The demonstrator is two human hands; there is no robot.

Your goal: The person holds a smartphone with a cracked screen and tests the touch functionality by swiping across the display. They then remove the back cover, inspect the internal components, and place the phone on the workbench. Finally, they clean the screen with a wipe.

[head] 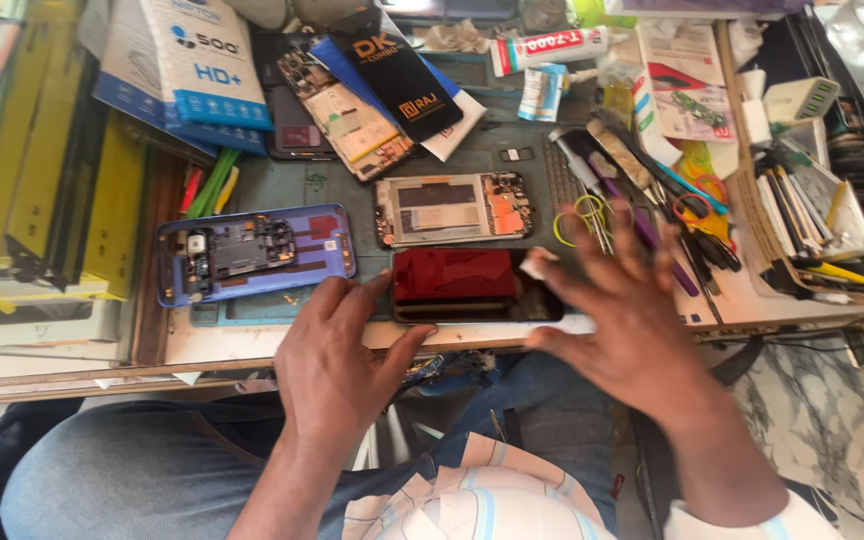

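Observation:
A dark phone screen [472, 285] with a red reflection lies flat near the front edge of the workbench. My left hand [337, 360] steadies its left end, with the thumb along the front edge and fingers spread. My right hand [617, 310] is blurred, fingers apart, and presses a small white wad [537, 264] against the screen's right end. Just behind the screen lies an opened phone body [452, 208] with its boards showing. A blue phone back shell [252, 252] with a black inner frame lies to the left.
Tweezers, screwdrivers and yellow rings [592, 215] lie at the right. A glue tube [549, 48], boxes [187, 65] and another opened phone [352, 115] crowd the back. Yellow packages [52, 190] stand at the left, and pens and tools [802, 210] at the far right.

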